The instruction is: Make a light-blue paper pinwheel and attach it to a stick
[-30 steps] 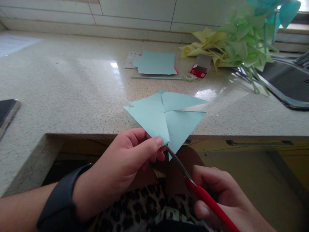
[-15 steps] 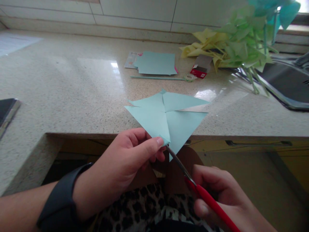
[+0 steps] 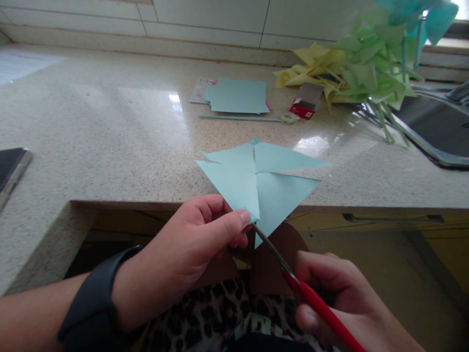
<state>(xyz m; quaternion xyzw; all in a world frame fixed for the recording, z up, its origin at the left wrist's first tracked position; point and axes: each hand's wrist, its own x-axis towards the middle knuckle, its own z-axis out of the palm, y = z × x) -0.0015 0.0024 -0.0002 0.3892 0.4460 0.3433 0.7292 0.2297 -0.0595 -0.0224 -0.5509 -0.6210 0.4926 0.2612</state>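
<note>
My left hand (image 3: 205,234) pinches the near corner of a light blue square of paper (image 3: 234,178) between thumb and fingers. Slits run from the paper's corners toward its middle, and its far corner is notched. In my right hand (image 3: 340,288) is a pair of scissors (image 3: 311,298) with red handles. The narrow metal blades point up and left, their tips at the pinched corner beside my left thumb. The blades look closed or nearly so, and their very ends are hidden by the paper. The paper's far half reaches over the counter edge.
On the speckled counter (image 3: 120,146) lie a stack of blue paper (image 3: 240,96), a thin blue stick (image 3: 238,118), a tape roll (image 3: 289,117) and a small red box (image 3: 306,102). Paper pinwheels (image 3: 366,68) rest by the sink (image 3: 436,122). A dark flat object (image 3: 12,171) is far left.
The paper has shifted slightly right, and the gap at its right slit is wider. Both hands have moved only a little to the right, with the scissors still at the near corner.
</note>
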